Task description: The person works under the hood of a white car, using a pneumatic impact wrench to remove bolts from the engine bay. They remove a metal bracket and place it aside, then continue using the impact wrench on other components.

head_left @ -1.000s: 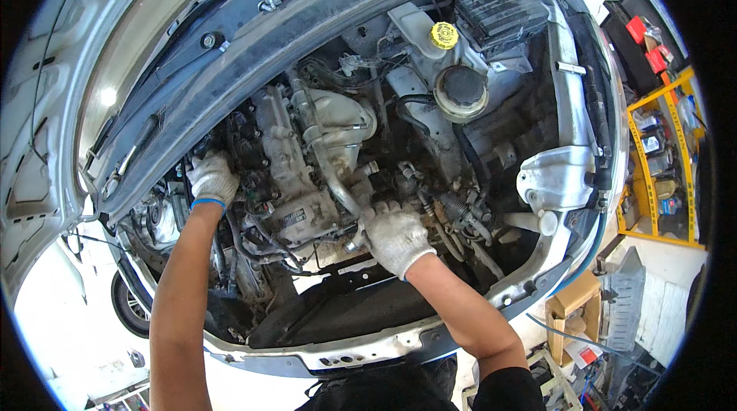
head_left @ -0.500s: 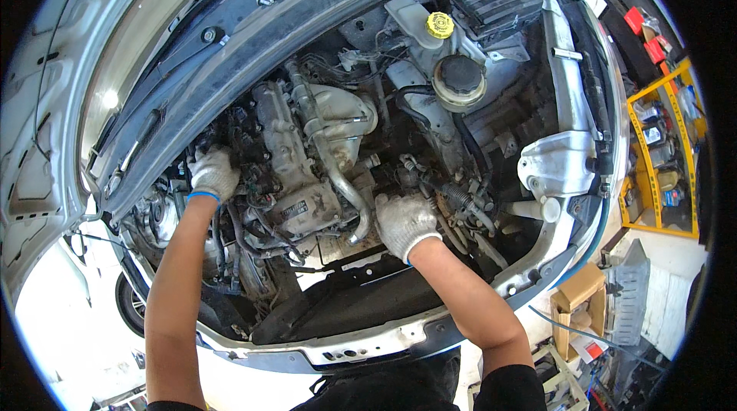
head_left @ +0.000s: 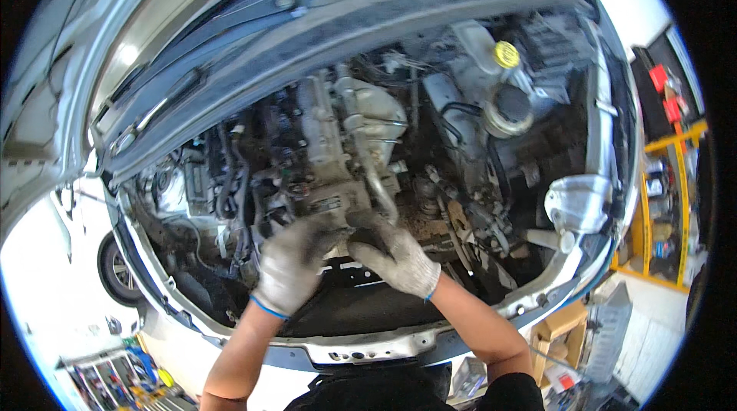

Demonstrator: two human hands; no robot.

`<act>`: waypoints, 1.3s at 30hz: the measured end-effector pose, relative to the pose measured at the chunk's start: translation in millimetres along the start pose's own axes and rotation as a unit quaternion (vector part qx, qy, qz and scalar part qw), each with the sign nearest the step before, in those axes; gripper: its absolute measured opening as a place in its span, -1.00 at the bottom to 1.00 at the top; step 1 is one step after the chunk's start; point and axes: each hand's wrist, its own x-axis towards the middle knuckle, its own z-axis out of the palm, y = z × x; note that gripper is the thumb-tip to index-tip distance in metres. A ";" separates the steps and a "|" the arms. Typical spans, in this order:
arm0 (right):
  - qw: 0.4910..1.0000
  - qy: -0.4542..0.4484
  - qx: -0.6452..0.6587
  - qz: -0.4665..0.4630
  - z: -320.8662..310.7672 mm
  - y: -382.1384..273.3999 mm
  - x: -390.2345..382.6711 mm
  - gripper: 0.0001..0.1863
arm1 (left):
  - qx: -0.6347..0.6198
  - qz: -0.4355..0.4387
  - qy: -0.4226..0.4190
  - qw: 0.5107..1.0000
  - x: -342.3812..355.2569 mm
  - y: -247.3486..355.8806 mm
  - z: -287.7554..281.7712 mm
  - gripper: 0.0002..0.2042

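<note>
My gloved left hand (head_left: pixel 292 265) and gloved right hand (head_left: pixel 395 256) are close together at the front of an open engine bay, just below the curved metal pipe (head_left: pixel 372 180) and engine cover (head_left: pixel 322 130). Both have darkened fingertips, smeared by motion. Whether they hold anything cannot be made out. Black hoses (head_left: pixel 238 165) run left of the cover. A reservoir with a yellow cap (head_left: pixel 504 54) and a round black-capped reservoir (head_left: pixel 510 107) sit to the upper right.
The raised hood (head_left: pixel 46 127) arches at left above a car wheel (head_left: pixel 119 269). At right are a yellow rack (head_left: pixel 682 203), red items (head_left: pixel 660 81) and a cardboard box (head_left: pixel 560 326). A tool tray (head_left: pixel 107 376) lies lower left. The front body rail (head_left: pixel 345 353) crosses below my hands.
My left hand came down and rightward from deep in the bay's left side to beside my right hand, which sits slightly lower. The view shifted, moving the engine bay rightward in the picture.
</note>
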 end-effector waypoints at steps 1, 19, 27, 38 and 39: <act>0.996 0.012 0.088 0.017 15.3 -4.3 2.6 -0.52 | 0.024 0.050 -0.007 0.998 -5.1 1.8 6.2 -0.68; 0.985 0.030 -0.065 0.160 67.0 -17.0 308.1 -0.62 | 0.330 -0.078 0.097 0.936 52.8 -106.8 -70.0 -0.27; 0.986 -0.053 -0.135 0.084 90.8 -26.3 305.1 -0.26 | 0.235 -0.212 0.133 0.939 67.4 -103.8 -34.3 -0.22; 0.971 -0.033 -0.176 0.158 62.3 31.8 290.1 -0.36 | 0.263 -0.081 0.078 0.958 53.1 -85.7 10.8 -0.56; 0.975 -0.008 -0.139 0.174 62.1 30.4 288.5 -0.40 | 0.265 -0.086 0.068 0.958 51.4 -84.1 8.9 -0.57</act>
